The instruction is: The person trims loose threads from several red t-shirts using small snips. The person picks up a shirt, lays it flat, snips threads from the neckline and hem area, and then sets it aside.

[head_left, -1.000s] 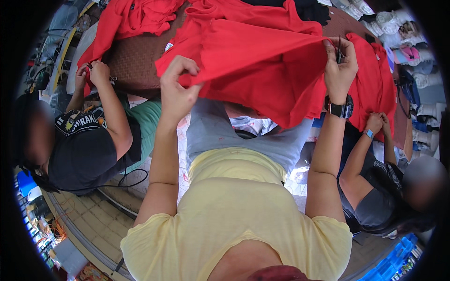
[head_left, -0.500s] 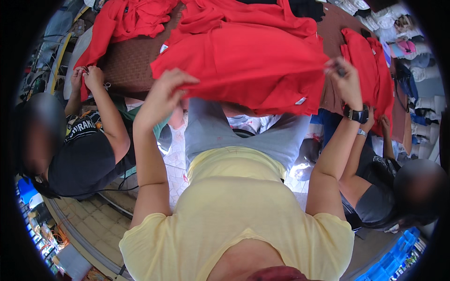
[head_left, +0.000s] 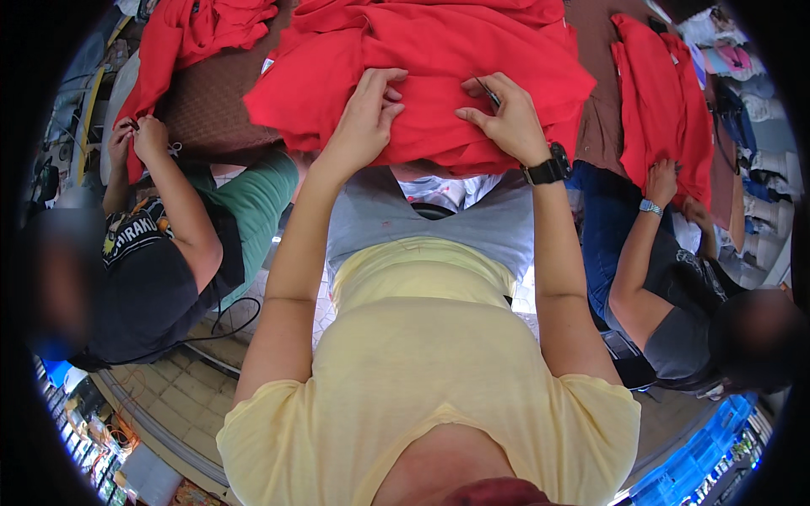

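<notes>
Red garment [head_left: 439, 76] pinched by left hand [head_left: 364, 118] fingers; right hand [head_left: 506, 118] fingers clamp small snips [head_left: 488, 91]

- pale yellow short-sleeved t-shirt [head_left: 430, 379], loose over the torso, soft folds across the chest, sleeve hems ending high on the upper arms.
- grey trousers or skirt [head_left: 380, 223] below the shirt hem, with faint reddish flecks of thread on the cloth.
- bare forearms from sleeve to wrist, no bracelets or bands on the left one.
- left hand [head_left: 367, 118] bare, no rings visible.
- right hand [head_left: 506, 118] bare as well.
- black wristwatch [head_left: 548, 169] with a dark strap and chunky dark case, sitting snug at the right wrist.
- dark red patch at the lower edge of view, too blurred to tell what it is.
</notes>
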`<control>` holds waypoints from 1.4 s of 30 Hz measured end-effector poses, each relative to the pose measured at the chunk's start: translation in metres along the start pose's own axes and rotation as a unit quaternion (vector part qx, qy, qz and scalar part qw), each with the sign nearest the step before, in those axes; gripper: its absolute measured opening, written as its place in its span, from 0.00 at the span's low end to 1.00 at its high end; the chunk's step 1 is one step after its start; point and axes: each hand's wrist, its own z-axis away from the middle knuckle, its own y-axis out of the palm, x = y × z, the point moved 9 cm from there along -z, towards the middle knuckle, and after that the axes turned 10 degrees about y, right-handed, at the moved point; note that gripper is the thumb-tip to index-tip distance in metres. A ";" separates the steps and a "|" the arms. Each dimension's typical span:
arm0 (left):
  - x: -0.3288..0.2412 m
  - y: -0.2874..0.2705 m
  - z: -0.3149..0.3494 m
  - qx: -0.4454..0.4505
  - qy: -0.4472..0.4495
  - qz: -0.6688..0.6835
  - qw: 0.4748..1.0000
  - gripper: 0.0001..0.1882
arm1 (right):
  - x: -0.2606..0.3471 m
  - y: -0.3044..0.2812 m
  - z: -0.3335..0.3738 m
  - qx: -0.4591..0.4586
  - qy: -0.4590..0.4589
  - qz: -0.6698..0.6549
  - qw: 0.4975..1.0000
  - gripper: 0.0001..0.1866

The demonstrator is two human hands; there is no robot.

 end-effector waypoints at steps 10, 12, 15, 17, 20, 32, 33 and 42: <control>-0.033 0.028 0.013 0.052 0.099 -0.179 0.977 0.09 | 0.010 0.004 0.013 -0.047 0.013 -0.045 0.998 0.14; -0.032 0.020 0.015 -0.003 0.102 -0.118 0.988 0.06 | 0.005 0.006 0.015 -0.043 0.040 -0.063 0.996 0.14; -0.012 0.011 0.025 -0.085 0.016 0.057 0.995 0.03 | 0.007 0.009 0.022 -0.003 0.058 -0.108 0.992 0.15; 0.004 0.011 0.033 -0.121 -0.060 0.159 0.978 0.02 | 0.018 0.007 0.028 0.002 0.050 -0.105 0.993 0.17; 0.017 0.014 0.042 -0.157 -0.134 0.249 0.946 0.04 | 0.034 0.008 0.035 -0.024 0.047 -0.011 0.999 0.19; 0.013 0.013 0.039 -0.183 -0.124 0.266 0.938 0.04 | 0.053 0.025 0.036 -0.039 -0.095 0.101 0.989 0.09; 0.014 0.014 0.040 -0.183 -0.124 0.268 0.938 0.04 | 0.052 0.026 0.036 -0.036 -0.091 0.100 0.990 0.09; 0.018 0.016 0.042 -0.175 -0.119 0.260 0.942 0.03 | 0.052 0.033 0.034 -0.037 -0.090 0.076 0.992 0.08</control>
